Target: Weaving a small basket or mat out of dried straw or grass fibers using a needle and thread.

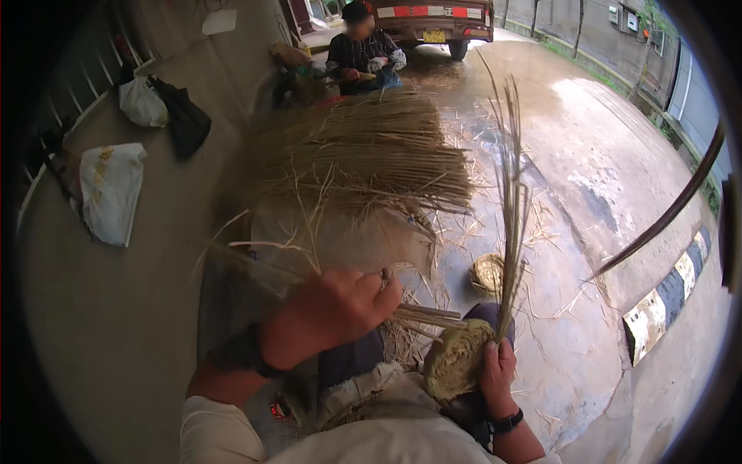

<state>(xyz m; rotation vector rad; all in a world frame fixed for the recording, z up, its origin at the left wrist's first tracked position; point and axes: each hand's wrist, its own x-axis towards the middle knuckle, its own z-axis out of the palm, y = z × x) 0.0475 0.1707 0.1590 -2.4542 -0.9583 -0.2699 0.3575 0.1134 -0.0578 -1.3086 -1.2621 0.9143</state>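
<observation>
My left hand (344, 309), slightly blurred, is closed around straw strands (425, 315) at the middle; a small dark thing shows by its fingertips, too small to name. My right hand (498, 371) grips the edge of a round woven straw piece (456, 359) and the foot of a long upright bunch of straw (512, 224) above it. The woven piece rests over my right leg, and several stalks run from it toward my left hand.
A large straw pile (386, 151) lies ahead, with a small round basket (487, 274) and scattered stalks. Beyond sits another person (355, 66) before a truck (433, 23). Bags (110, 193) lie at left. A striped rubber strip (666, 294) runs along the right.
</observation>
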